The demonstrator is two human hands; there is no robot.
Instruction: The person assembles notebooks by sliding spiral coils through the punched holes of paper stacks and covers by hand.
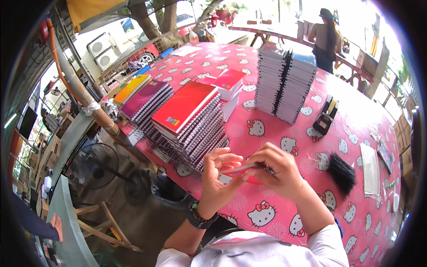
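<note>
White shirt cloth is filling the lower edge nearest the camera, while both hands are meeting above a pink patterned tablecloth. Between them they are handling what appears to be a thin notebook, and the step in hand is probably close work along its bound edge. The right hand is pinching one end with bent fingers; the left hand is curling half open about the other, its thumb touching from below, though how firmly it is gripping is hard to tell. The next move would be calling for steadiness on the left and fine fingertip control on the right. The thin notebook is facing the camera nearly edge-on, showing a pale, narrow rim, seemingly some red beneath, and a dark part by the right fingers. Red notebooks are standing stacked just beyond the left hand.
</note>
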